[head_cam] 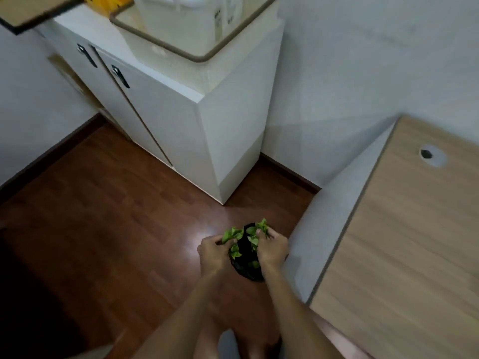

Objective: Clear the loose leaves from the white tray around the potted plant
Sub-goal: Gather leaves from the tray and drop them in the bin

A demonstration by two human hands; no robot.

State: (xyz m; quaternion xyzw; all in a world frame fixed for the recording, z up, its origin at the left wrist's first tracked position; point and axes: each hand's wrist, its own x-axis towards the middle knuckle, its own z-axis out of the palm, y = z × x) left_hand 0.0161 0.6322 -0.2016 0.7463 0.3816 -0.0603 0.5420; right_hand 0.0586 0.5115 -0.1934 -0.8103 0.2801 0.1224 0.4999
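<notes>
Low over the wooden floor, my left hand [213, 252] and my right hand [272, 248] each clutch a bunch of loose green leaves [232, 235]. Between them sits a black bag or bin [246, 263] with more green leaves inside it. My left hand grips leaves at its left rim, my right hand grips leaves [260, 226] at its right rim. The white tray and the potted plant are out of view.
A white two-door cabinet [181, 130] with black handles stands behind the bag, with a white container [178, 19] on top. A light wooden desk [404, 242] with a cable hole runs along the right. White walls close the corner; dark wood floor [103, 216] spreads left.
</notes>
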